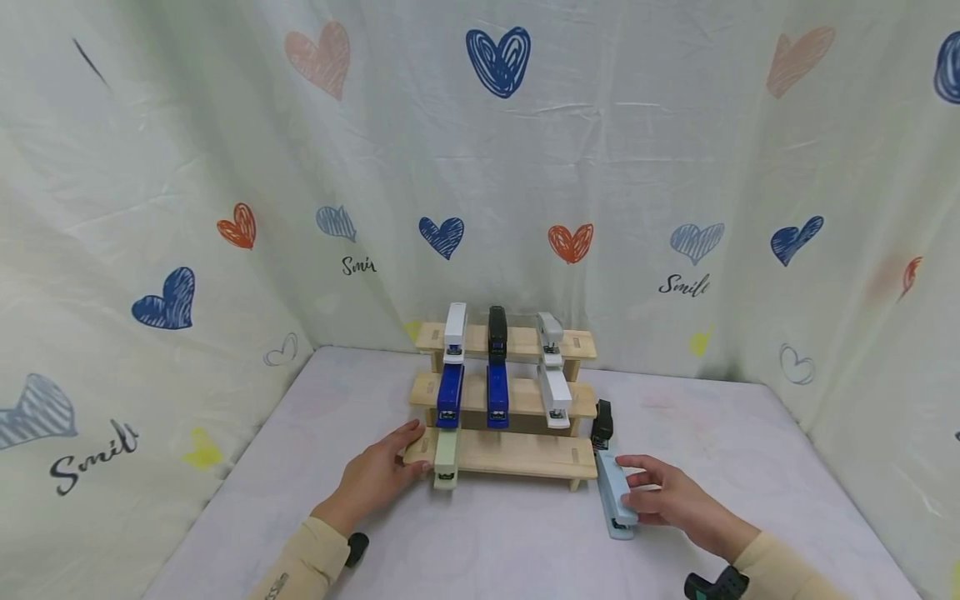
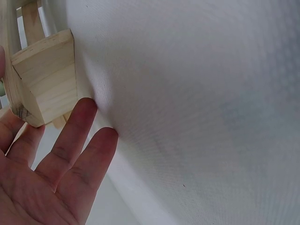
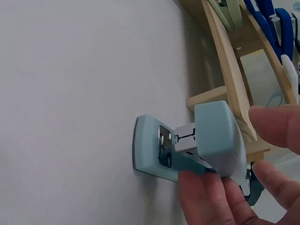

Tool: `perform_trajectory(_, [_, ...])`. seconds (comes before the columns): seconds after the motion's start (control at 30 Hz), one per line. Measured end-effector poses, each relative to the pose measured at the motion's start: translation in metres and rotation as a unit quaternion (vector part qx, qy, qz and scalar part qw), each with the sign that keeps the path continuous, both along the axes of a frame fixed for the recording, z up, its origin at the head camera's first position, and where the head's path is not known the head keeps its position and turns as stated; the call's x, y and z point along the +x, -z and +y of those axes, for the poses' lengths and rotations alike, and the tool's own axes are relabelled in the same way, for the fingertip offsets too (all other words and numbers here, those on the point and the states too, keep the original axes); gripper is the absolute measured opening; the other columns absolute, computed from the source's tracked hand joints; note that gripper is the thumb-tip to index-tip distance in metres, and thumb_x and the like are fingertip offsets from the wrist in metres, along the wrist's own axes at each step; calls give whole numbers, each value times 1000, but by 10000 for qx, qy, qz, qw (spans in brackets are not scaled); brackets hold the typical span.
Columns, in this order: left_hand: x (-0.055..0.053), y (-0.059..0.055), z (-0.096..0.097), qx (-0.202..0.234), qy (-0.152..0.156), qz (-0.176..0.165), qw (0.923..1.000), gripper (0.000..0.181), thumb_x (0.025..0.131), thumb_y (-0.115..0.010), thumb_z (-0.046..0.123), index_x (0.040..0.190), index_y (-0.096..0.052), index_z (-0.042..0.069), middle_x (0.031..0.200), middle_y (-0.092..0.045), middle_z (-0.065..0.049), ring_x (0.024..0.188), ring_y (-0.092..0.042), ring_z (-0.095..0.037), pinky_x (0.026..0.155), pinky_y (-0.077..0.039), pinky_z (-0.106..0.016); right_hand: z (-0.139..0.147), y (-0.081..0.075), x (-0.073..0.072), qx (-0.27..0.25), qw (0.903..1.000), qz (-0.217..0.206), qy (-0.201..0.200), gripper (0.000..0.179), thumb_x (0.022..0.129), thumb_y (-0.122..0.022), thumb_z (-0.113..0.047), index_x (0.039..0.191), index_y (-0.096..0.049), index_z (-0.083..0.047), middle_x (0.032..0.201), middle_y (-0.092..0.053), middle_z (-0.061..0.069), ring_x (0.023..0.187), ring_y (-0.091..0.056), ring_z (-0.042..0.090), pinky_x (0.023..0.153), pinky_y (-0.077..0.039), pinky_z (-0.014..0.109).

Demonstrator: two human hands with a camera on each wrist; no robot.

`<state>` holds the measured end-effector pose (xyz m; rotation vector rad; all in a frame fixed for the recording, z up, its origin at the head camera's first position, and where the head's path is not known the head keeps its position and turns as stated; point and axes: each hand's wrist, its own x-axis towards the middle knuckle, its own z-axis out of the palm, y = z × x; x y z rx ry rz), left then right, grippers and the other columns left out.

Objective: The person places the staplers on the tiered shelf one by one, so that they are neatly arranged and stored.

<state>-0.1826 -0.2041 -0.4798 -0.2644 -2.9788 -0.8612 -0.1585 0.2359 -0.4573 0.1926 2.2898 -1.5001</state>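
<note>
A three-tier wooden rack [image 1: 525, 454] bears staplers. My left hand [image 1: 382, 468] holds the left end of its lowest shelf, its thumb at the front; in the left wrist view two fingers [image 2: 96, 159] stretch past the wood. A pale green stapler [image 1: 446, 460] sits on that shelf, close to the thumb. To the right of the rack, a light blue stapler [image 1: 613, 493] rests on the table. My right hand [image 1: 675, 500] is at its right side, loosely bent fingers [image 3: 215, 197] touching it. The thumb lies near its top; whether it touches is unclear.
Behind the light blue stapler stands a black stapler [image 1: 602, 423], beside the rack. The middle tier carries two blue staplers, one being [image 1: 497, 396], and a white stapler [image 1: 555, 396]. White, black and grey staplers line the top. A heart-printed curtain [image 1: 637, 167] surrounds the table.
</note>
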Motion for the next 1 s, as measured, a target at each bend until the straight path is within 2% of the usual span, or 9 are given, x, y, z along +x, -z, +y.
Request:
perform_trajectory(0.27, [0,0,1,2,-4,3,10000,63,89,-76,39,143,-56,15,151,-47,2,92,-65,-13,71,-52,-35,-4,6,4,-307,9992,-228,98,69,88,-75,-9,149,-42,-9,115,-52,21,88,-60,28,77,-57,46])
perform_trajectory(0.53, [-1,0,0,-3,-26,-6,10000,63,89,-76,39,144,-56,15,151,-47,3,92,-64,-13,70,-52,-35,-1,8,4,-835,9958,-363,-97,73,91,-70,-4,154,-34,-7,114,-48,22,92,-59,30,81,-56,47])
perform_trajectory(1.0, [-1,2,0,3,-17,27,10000,64,88,-77,39,144,-56,16,152,-46,4,91,-64,-12,70,-52,-35,3,11,6,-1414,9890,-423,-110,77,89,-71,-2,155,-30,-4,110,-46,20,94,-57,30,83,-55,49])
